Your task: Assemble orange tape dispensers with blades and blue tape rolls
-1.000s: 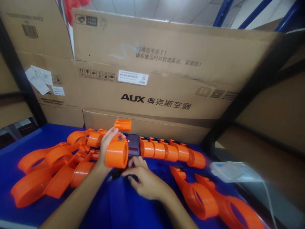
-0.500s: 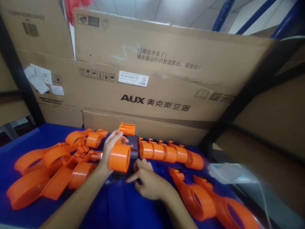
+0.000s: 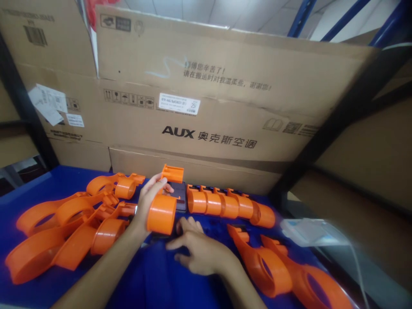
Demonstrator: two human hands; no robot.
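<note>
Left hand (image 3: 148, 201): grasping one orange holder (image 3: 161, 215), upright above desk (image 3: 69, 172); a slack thumb could let it tip. Right hand (image 3: 200, 249): half-curled, contents I cannot tell.

1. The left hand (image 3: 148, 195) grips an orange holder (image 3: 174, 174), ring end (image 3: 161, 215) down.
2. The right hand (image 3: 198, 246), knuckles bent, is just beside that ring end.
3. More holders (image 3: 229, 207) lie on the blue tabletop (image 3: 61, 180), to both sides.
4. Printed cardboard (image 3: 135, 56) stands behind.
</note>
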